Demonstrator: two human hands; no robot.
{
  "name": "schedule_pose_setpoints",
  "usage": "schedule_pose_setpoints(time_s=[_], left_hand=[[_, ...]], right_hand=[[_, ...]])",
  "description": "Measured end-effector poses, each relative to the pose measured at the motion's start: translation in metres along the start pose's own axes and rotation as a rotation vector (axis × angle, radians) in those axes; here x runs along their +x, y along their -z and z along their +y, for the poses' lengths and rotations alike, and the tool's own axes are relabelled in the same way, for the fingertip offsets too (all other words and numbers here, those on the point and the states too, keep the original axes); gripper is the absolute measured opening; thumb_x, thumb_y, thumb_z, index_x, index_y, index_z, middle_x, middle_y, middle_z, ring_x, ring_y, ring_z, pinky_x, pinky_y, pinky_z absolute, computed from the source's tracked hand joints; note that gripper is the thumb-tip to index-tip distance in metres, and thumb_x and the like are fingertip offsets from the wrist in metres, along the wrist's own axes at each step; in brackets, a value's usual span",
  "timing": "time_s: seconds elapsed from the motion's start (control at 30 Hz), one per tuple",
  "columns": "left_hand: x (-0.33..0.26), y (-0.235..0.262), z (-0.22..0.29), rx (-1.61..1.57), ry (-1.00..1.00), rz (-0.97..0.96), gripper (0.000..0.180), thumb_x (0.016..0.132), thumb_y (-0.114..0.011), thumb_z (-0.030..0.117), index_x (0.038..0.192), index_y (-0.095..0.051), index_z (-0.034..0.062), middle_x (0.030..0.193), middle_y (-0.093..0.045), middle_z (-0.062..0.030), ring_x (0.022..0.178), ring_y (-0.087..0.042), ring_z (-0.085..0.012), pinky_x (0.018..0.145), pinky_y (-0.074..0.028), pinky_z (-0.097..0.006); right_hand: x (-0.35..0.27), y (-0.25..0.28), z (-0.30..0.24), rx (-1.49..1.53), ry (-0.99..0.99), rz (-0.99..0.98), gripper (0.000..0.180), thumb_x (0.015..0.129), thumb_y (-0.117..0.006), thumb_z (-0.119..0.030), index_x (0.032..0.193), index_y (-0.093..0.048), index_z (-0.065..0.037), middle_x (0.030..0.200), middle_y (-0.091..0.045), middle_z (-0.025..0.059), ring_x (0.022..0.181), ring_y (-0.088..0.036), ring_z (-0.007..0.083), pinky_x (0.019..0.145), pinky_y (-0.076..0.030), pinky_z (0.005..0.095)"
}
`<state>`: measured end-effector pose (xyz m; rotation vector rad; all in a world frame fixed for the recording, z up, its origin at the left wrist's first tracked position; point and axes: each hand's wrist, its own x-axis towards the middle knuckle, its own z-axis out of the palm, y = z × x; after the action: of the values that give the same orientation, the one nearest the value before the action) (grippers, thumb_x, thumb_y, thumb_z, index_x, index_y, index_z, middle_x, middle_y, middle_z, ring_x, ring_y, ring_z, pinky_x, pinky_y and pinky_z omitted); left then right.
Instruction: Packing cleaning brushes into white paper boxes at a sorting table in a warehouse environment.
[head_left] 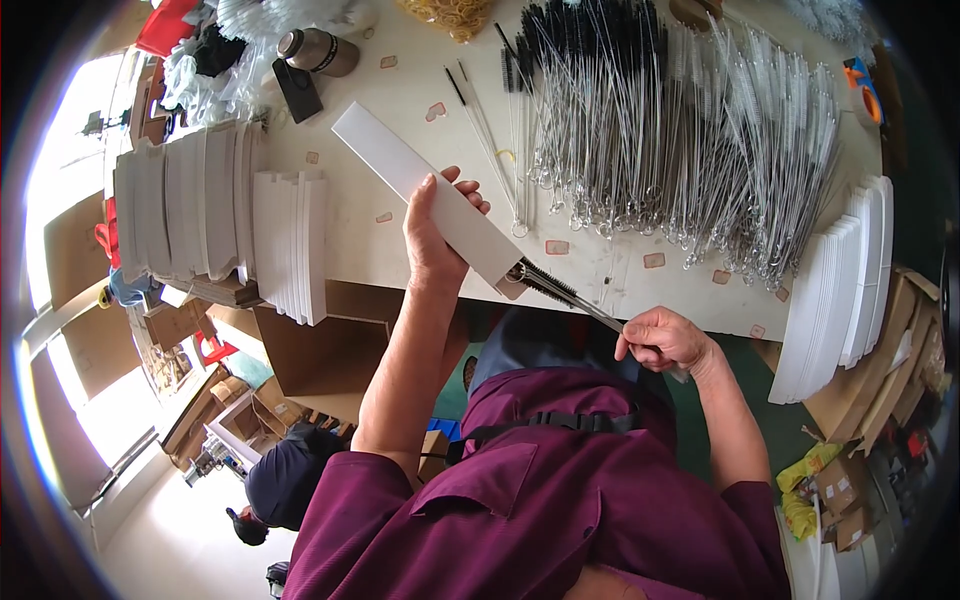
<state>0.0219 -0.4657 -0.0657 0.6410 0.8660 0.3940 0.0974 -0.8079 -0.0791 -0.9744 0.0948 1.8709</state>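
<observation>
A long narrow white box lies slanted in my left hand, the fingers wrapped round its middle. At the box's lower right end, dark bristles and wire loops of cleaning brushes show in the opening. My right hand is closed on the outer end of these thin metal brushes, beyond the table's front edge. How many it holds is hidden by the fingers. On the table in front, a few loose brushes lie apart from a big heap of black-bristled brushes and white-bristled brushes.
Stacks of flat white boxes stand at the left and right of the table. A metal flask and a black box-shaped object lie at the far left. Another person is at lower left. Rubber bands lie at the far edge.
</observation>
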Motion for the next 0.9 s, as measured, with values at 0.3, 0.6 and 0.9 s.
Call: schedule_pose_setpoints(time_s=[0.3, 0.6, 0.9], left_hand=[[0.008, 0.015, 0.016, 0.145, -0.093, 0.062, 0.047, 0.097, -0.059, 0.032, 0.124, -0.053, -0.0051, 0.1, -0.061, -0.0186, 0.084, -0.06, -0.0235, 0.082, -0.054, -0.039], [-0.038, -0.006, 0.012, 1.057, -0.046, -0.099, 0.027, 0.081, -0.077, 0.009, 0.104, -0.07, -0.0039, 0.076, -0.069, -0.0073, 0.066, -0.067, -0.0129, 0.06, -0.055, -0.03], [-0.057, -0.015, -0.001, 1.341, -0.262, -0.144, 0.024, 0.082, -0.08, 0.015, 0.098, -0.069, -0.0005, 0.073, -0.067, -0.0073, 0.067, -0.063, -0.0144, 0.063, -0.052, -0.033]], right_hand=[[-0.01, 0.003, 0.004, 0.012, 0.005, -0.032, 0.042, 0.106, -0.053, -0.028, 0.095, -0.07, 0.008, 0.055, -0.048, -0.0012, 0.042, -0.034, 0.0047, 0.039, -0.027, 0.0225], [-0.013, -0.003, 0.002, 0.031, 0.052, 0.027, 0.041, 0.105, -0.055, -0.03, 0.094, -0.071, 0.006, 0.056, -0.048, -0.0014, 0.044, -0.036, 0.0049, 0.04, -0.028, 0.0231], [-0.008, -0.008, 0.003, -0.086, 0.095, 0.116, 0.039, 0.105, -0.057, -0.03, 0.092, -0.073, 0.003, 0.055, -0.045, -0.0045, 0.045, -0.035, 0.0043, 0.041, -0.026, 0.0233]])
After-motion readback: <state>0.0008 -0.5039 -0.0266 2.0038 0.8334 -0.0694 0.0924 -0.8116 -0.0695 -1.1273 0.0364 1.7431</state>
